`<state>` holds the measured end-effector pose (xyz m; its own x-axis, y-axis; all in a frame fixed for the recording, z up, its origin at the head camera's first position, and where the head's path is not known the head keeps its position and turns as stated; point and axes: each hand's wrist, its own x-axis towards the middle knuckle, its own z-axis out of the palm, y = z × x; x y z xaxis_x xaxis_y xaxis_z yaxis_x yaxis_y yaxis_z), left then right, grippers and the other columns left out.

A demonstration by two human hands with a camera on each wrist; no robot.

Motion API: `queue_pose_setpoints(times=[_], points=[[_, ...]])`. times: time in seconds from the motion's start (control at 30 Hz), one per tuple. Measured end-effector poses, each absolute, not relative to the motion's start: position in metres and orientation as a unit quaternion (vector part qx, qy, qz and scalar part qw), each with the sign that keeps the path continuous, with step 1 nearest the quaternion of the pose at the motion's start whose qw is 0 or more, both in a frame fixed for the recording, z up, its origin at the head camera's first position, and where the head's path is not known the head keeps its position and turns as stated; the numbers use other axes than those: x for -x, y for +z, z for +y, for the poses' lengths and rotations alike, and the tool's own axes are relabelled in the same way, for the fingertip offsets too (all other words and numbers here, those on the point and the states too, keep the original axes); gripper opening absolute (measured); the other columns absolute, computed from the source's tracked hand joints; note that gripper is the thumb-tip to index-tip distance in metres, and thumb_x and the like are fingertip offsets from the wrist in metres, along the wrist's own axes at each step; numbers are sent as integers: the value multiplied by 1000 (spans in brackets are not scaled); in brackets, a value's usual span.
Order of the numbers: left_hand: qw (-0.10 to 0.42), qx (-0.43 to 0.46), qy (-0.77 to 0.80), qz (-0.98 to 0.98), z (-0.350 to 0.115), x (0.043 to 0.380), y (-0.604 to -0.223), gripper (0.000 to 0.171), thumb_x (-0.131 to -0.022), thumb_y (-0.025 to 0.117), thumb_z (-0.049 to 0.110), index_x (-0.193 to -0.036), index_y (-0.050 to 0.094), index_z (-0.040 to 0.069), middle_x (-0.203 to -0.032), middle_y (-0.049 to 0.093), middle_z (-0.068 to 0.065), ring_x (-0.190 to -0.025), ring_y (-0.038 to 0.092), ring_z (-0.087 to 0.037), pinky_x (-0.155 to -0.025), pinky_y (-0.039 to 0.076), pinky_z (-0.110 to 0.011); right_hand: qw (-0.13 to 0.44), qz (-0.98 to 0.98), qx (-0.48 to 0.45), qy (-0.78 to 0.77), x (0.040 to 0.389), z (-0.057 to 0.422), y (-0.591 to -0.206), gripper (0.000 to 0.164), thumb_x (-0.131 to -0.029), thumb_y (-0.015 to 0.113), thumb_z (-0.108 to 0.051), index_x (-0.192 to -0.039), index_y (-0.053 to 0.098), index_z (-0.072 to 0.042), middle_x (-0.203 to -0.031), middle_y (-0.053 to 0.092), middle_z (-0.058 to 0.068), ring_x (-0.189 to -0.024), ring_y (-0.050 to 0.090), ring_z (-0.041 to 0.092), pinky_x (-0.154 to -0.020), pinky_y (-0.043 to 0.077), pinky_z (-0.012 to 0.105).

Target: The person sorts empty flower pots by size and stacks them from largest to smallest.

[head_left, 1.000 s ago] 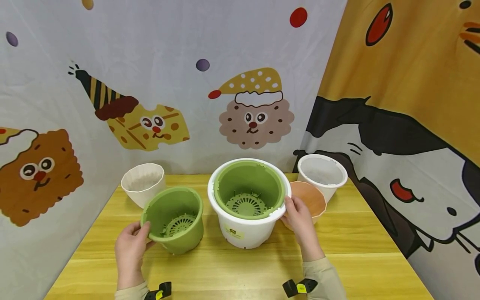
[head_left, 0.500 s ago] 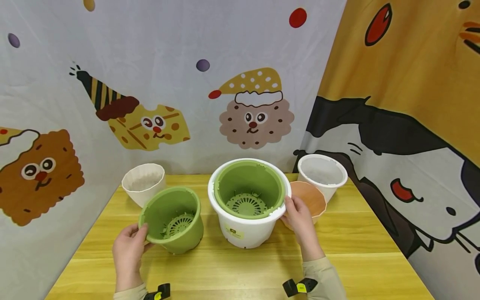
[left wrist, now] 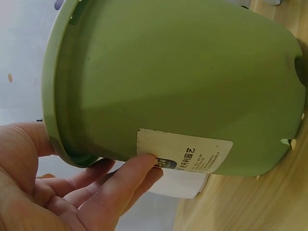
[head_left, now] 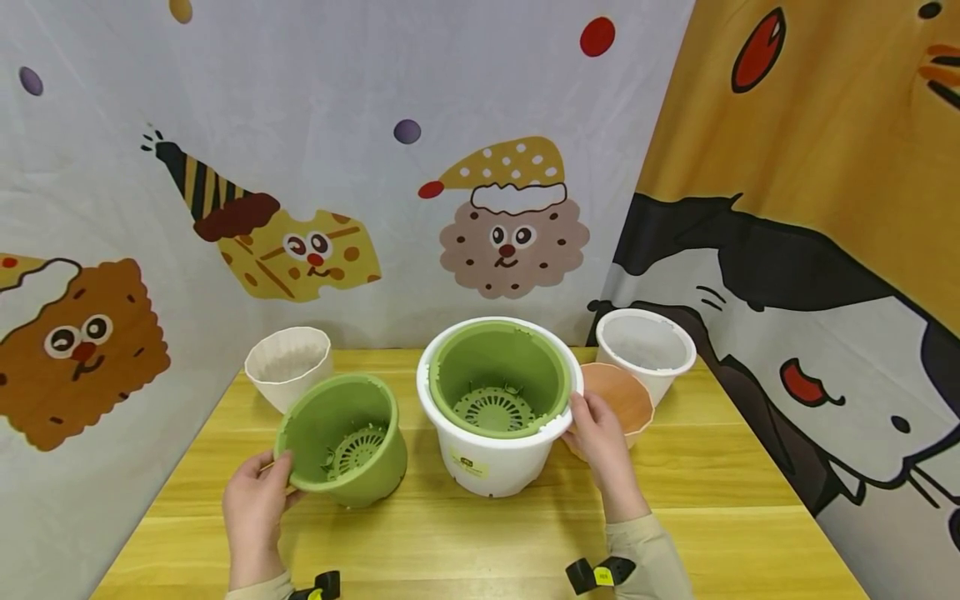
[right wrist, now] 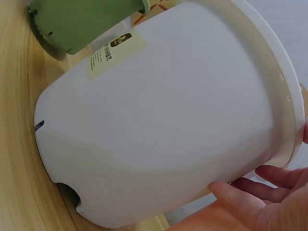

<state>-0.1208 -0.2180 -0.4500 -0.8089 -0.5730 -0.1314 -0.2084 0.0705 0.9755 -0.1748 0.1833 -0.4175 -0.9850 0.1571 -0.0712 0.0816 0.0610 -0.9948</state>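
Note:
In the head view my left hand (head_left: pixel 257 507) pinches the left rim of a green plastic flower pot (head_left: pixel 378 471), which tilts toward that hand. Its slotted base shows inside. The left wrist view shows my thumb at the rim and fingers against the outer wall by a white label (left wrist: pixel 185 151). My right hand (head_left: pixel 600 442) holds the right rim of a larger white flower pot (head_left: pixel 491 467) in the middle of the table. Another green flower pot (head_left: pixel 498 358) sits nested inside the white one. In the right wrist view, fingertips (right wrist: pixel 231 192) touch the white wall just under the rim.
A cream fluted pot (head_left: pixel 287 367) stands at the back left of the wooden table (head_left: pixel 450 550). Behind my right hand are an orange-lined pot (head_left: pixel 618 396) and a smaller white pot (head_left: pixel 647 346). A cartoon-printed cloth (head_left: pixel 480 100) hangs close behind the table.
My left hand has shifted slightly left, and the rim of the green flower pot has tipped a little further that way. The right hand and the white flower pot have stayed put.

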Motion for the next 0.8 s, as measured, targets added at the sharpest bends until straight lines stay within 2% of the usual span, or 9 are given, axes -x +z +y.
queue_pose_setpoints(times=[0.47,0.8], points=[[146,-274,-627,-714,-219,116,-452,47,-99,56,16,-131,47,-18,-124,55,-38,-66,62,1,-60,59,-24,27,-727,79,681,175,184,-417,48,-107,43,-28,-138,46,9,-133,50,29,-107,59,27,-91,55,38],[161,-289,-631,-702,-220,112,-453,45,-98,54,15,-128,51,-18,-116,61,-34,-64,63,-1,-58,59,-23,29,-728,78,680,175,183,-417,48,-107,43,-27,-137,46,9,-133,50,29,-106,60,26,-91,55,38]])
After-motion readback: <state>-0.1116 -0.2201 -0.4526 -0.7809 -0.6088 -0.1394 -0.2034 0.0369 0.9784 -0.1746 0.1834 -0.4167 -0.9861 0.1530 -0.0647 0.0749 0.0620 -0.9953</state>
